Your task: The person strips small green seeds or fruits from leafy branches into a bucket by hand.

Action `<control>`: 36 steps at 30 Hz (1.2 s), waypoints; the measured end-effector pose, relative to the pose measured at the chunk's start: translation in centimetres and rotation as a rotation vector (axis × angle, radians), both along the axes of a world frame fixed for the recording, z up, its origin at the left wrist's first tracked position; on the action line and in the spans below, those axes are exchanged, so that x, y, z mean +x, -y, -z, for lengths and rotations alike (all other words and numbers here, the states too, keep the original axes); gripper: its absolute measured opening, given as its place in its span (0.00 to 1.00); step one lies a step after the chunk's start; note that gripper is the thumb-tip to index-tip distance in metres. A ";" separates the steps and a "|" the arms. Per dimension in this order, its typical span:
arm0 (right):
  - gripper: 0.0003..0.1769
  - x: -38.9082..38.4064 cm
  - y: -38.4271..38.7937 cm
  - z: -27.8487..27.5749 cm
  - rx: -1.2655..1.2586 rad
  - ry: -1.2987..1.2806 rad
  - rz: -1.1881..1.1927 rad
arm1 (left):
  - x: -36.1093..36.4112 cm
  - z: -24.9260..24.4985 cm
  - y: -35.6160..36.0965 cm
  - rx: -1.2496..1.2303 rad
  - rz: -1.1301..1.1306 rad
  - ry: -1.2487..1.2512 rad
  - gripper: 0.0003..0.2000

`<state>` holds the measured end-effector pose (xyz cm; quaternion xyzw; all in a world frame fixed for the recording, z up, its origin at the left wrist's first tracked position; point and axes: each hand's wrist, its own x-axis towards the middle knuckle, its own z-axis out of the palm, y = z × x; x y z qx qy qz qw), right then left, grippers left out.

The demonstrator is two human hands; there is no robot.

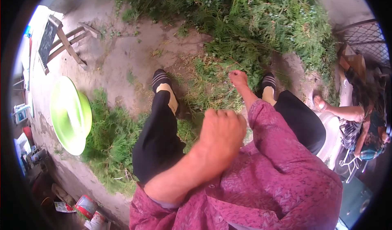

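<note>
My left hand (223,130) is raised close to the camera in front of my chest, its fingers curled into a fist. Whatever lies inside that fist is hidden. Farther forward, between my feet, my right hand (238,78) is closed, with its fingertips pressed together beside the green conifer branches (241,50). Thin stems show around it, but I cannot make out what the fingers hold. Loose sprigs (208,93) are scattered on the ground below both hands. A large heap of leafy cuttings (281,17) spreads ahead.
A lime-green basin (83,115) stands tilted at the left, beside another pile of cuttings (108,144). A wooden folding stool (65,42) lies on the concrete behind it. Another person (365,107) sits at the right. Cans (86,205) stand at the lower left.
</note>
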<state>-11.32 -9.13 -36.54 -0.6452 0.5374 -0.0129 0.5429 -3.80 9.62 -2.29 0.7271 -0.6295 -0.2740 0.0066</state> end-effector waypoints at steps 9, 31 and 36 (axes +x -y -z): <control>0.18 4.0 -0.1 3.0 -0.400 -0.384 -0.368 | 0.7 -0.4 -0.3 -0.131 -0.053 0.038 0.18; 0.11 4.8 -2.7 2.2 -0.359 -0.258 -0.590 | 1.1 -2.9 -0.1 -0.259 -0.066 0.008 0.17; 0.06 -0.3 -2.1 -0.6 1.007 0.283 0.095 | 0.0 -1.8 -0.6 -0.375 -0.148 0.076 0.17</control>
